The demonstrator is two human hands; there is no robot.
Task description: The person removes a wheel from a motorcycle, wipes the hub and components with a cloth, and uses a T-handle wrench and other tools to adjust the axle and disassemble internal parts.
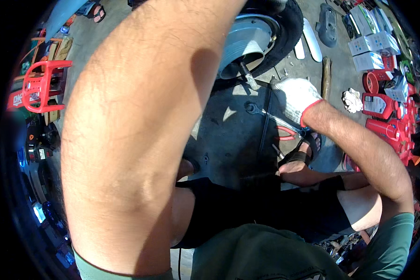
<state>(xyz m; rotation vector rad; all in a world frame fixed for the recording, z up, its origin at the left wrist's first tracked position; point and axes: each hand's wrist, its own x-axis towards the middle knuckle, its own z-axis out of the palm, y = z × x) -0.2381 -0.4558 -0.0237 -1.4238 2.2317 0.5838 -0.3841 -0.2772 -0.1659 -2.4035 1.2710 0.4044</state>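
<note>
On the floor (219,149) just beyond the person's feet sits the wheel (256,31), partly behind the left arm (135,121). Work beside its hub seems to be the step in hand: the gloved right hand (295,98) is low near the wrench (281,120) and pliers (284,137). Neither hand's grip can be told; the left is mostly or wholly out of sight. The next move probably calls for short, low motion. Open floor lies between the feet; a stick (327,77) and red bottles (379,105) bound the right side.
</note>
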